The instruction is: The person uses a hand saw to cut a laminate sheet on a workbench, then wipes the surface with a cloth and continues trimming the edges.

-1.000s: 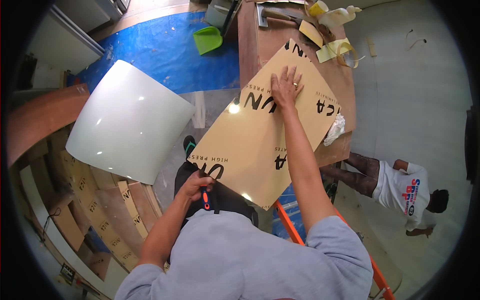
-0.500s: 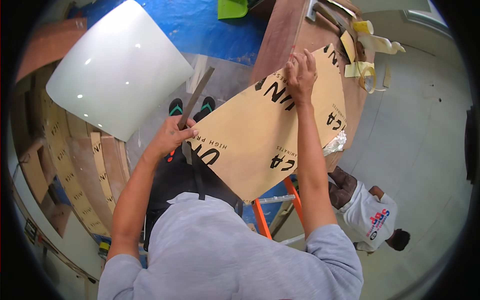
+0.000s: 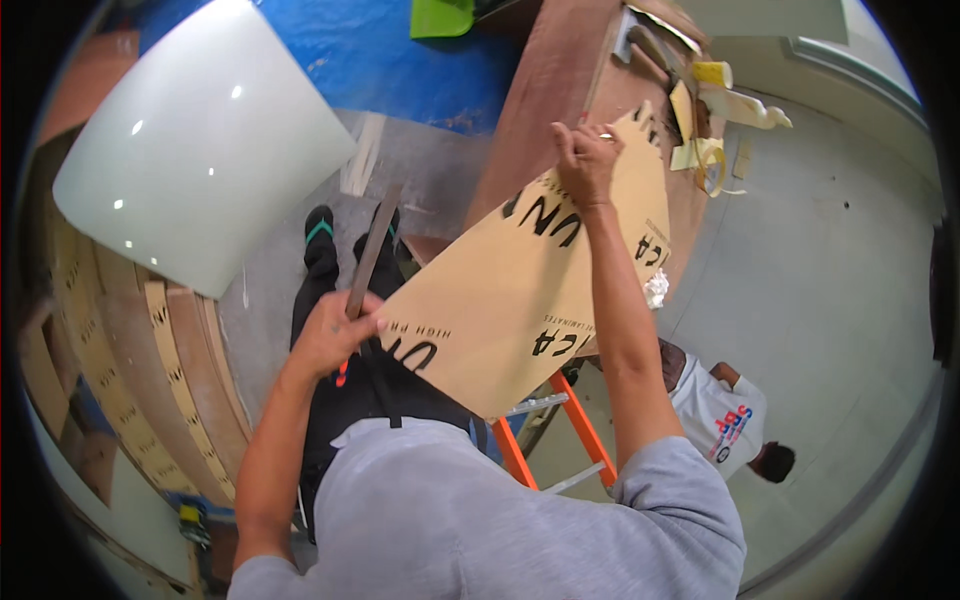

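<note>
Head view: the biggest thing before me is the reddish-brown counter point(image 3: 525, 120), running from the top of the view down to my right. Beyond it on the left, a wrinkled blue covering point(image 3: 390, 65) spreads over the floor, and a glossy white panel point(image 3: 200, 150) sits to my left. Nearer me on that side are wooden boards point(image 3: 135, 350), some long and narrow.

The tan sheet point(image 3: 480, 310), printed in black, lies slanting over the counter, and its near part juts out past the counter toward my dark trousers point(image 3: 325, 420). To my right a co-worker point(image 3: 715, 405) in a white shirt is turned away, well apart from me. An orange ladder point(image 3: 585, 427) stands just past the sheet's near corner.

Smaller now: a flat grey metal bar point(image 3: 373, 255) rises from my left fingers point(image 3: 368, 326), which are clamped around its lower end, close by the sheet's left corner. My right fingers point(image 3: 598, 140) are curled at the sheet's far left edge with the thumb raised; whether they grip it or only rest there, I cannot tell.

Smallest are a green dustpan point(image 3: 440, 15) at the top, a yellow roll point(image 3: 712, 73) at the counter's far end, and a crumpled white wad point(image 3: 656, 289) beside the sheet's right edge
</note>
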### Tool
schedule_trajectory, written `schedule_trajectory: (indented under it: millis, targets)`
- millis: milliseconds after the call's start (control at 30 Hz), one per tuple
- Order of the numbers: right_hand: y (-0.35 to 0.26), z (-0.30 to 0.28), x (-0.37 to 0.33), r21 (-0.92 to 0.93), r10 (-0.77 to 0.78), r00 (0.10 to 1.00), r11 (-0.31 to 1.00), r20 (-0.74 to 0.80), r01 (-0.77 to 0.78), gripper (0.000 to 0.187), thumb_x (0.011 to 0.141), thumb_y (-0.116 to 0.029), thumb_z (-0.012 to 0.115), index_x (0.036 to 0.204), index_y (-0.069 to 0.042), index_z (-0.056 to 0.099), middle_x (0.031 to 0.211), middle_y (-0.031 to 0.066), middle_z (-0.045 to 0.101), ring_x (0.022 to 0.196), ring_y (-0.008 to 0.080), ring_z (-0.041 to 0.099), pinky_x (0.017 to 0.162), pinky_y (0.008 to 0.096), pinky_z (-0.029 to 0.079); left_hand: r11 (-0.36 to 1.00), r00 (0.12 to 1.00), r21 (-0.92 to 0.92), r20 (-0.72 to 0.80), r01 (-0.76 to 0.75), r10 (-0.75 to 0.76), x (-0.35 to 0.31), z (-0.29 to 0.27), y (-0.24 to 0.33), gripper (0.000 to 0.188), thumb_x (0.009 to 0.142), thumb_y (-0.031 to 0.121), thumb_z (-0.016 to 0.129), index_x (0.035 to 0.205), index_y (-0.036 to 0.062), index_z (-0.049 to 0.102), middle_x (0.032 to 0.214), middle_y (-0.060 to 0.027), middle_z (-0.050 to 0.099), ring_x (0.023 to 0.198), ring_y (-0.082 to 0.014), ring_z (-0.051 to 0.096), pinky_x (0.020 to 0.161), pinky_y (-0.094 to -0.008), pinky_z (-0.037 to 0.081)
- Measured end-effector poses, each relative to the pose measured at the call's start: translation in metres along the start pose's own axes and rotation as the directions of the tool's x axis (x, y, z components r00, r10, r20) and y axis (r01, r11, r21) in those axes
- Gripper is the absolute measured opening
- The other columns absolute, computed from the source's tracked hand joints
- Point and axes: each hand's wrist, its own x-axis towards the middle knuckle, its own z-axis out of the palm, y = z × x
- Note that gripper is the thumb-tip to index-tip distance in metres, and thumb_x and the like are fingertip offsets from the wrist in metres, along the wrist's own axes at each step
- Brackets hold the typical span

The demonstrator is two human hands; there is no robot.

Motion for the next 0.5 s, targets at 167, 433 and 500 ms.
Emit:
schedule_trajectory:
  millis: [167,433,500]
  targets:
    - [-0.020,-0.006,0.010,-0.025,0.029,0.999,0.999,0.019,-0.029,0.027,0.096,-0.030,0.069,0.078,-0.011,0.069,0.094,0.0031,0.067,0.101,0.0232,0.062,0.107,0.0442,0.034,0.989,0.994,-0.112,0.070,0.093,-0.085,-0.012,0.000,-0.023,0.014,0.088,0.014,0.077,0.092,0.0011,0.073,0.082,-0.0010,0.070,0.060,-0.0068,0.054,0.051,-0.0242,0.043]
    - [0.069,-0.003,-0.020,-0.133,0.549,0.824,0.814,-0.143,-0.565,0.067,0.098,-0.050,0.058,0.154,-0.014,0.044,0.164,0.0149,0.032,0.152,0.0363,0.027,0.116,0.0661,0.019,0.987,0.987,-0.044,-0.047,0.154,-0.156,-0.014,0.005,-0.033,0.014,0.087,0.013,0.078,0.093,0.0024,0.071,0.076,-0.0009,0.065,0.061,-0.0069,0.054,0.053,-0.0234,0.044]
    - [0.085,0.003,-0.021,-0.137,0.566,0.803,0.794,-0.187,-0.592,0.069,0.094,-0.053,0.062,0.150,-0.013,0.049,0.159,0.0138,0.040,0.150,0.0342,0.031,0.116,0.0652,0.019,0.988,0.983,-0.023,-0.096,0.154,-0.155,-0.019,0.008,-0.028,0.014,0.089,0.015,0.076,0.093,0.0031,0.070,0.074,-0.0002,0.064,0.059,-0.0075,0.054,0.052,-0.0239,0.044]
